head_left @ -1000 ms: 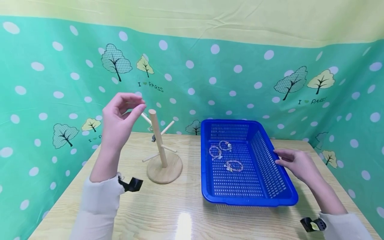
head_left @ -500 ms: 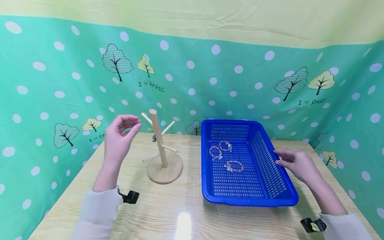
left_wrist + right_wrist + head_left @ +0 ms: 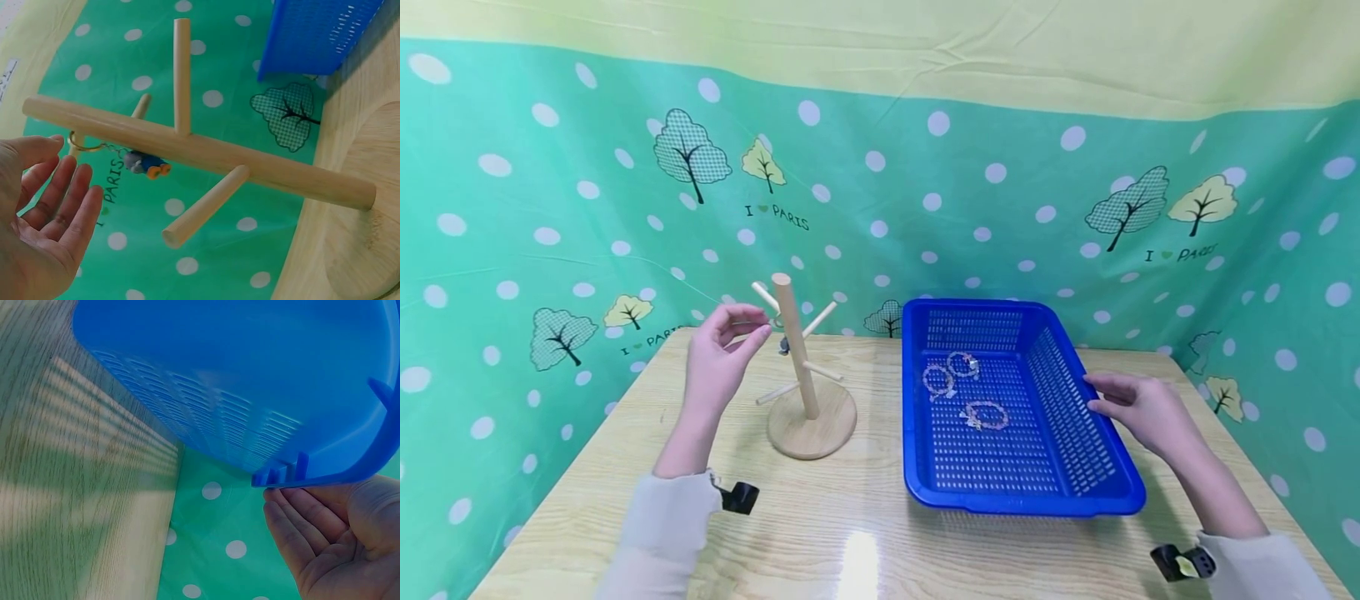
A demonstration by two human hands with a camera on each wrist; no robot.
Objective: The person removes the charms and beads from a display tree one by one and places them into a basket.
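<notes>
A keychain (image 3: 147, 164) with a gold ring and a small grey, blue and orange figure hangs from an upper peg of the wooden peg stand (image 3: 796, 358). My left hand (image 3: 722, 354) is raised just left of that stand, fingers loosely bent, with nothing between them. In the left wrist view, its thumb tip is close to the ring; whether they touch I cannot tell. My right hand (image 3: 1142, 412) pinches the right rim of a blue plastic basket (image 3: 1026, 502). From the right wrist, its fingers show against the rim's outer edge, the thumb partly hidden.
Inside the basket lie three beaded bracelets, one near the middle (image 3: 987, 415), one at the left (image 3: 937, 380) and one behind (image 3: 962, 364). Both stand and basket are on a wood-grain table (image 3: 820, 525). A green dotted curtain (image 3: 880, 167) closes off the back and sides.
My left hand came down from above the stand's top, then shifted right, closer to the upper peg and the keychain. The right hand and the basket stayed put.
</notes>
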